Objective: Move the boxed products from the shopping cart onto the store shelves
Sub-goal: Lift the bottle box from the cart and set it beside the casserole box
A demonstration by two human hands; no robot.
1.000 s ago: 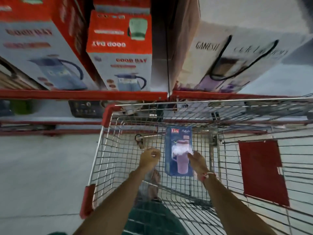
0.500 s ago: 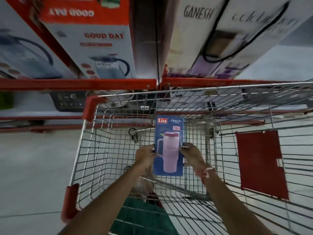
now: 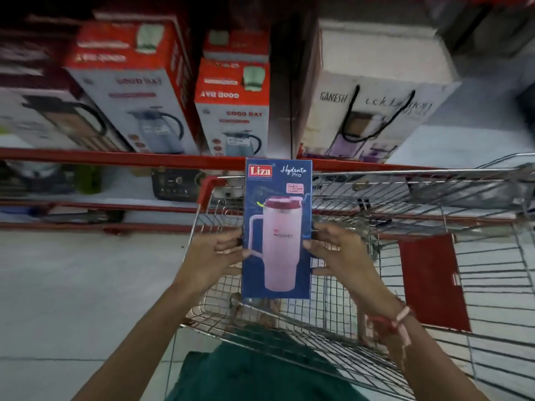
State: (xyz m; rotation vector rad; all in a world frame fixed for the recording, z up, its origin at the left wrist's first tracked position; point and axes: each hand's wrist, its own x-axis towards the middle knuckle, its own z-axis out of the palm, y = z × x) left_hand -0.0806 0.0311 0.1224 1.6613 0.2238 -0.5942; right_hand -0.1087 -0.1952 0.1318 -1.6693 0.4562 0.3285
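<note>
A tall blue Liza box (image 3: 278,227) with a pink tumbler printed on it stands upright in the air above the wire shopping cart (image 3: 405,215). My left hand (image 3: 214,256) grips its left edge and my right hand (image 3: 338,256) grips its right edge, thumbs on the front face. The box's top reaches the red front rail of the store shelf (image 3: 115,157). I see no other boxes in the visible part of the cart basket.
On the shelf stand red and white kettle boxes (image 3: 231,111), a larger one (image 3: 139,91) to the left, and a white Ganesh box (image 3: 373,111) at the right. A lower shelf (image 3: 86,204) holds a dark appliance (image 3: 173,183). A red panel (image 3: 431,282) hangs in the cart. Grey floor lies left.
Both hands closed on the blue box inside the cart and lifted it up out of the basket, toward the shelf rail. The view tilted upward.
</note>
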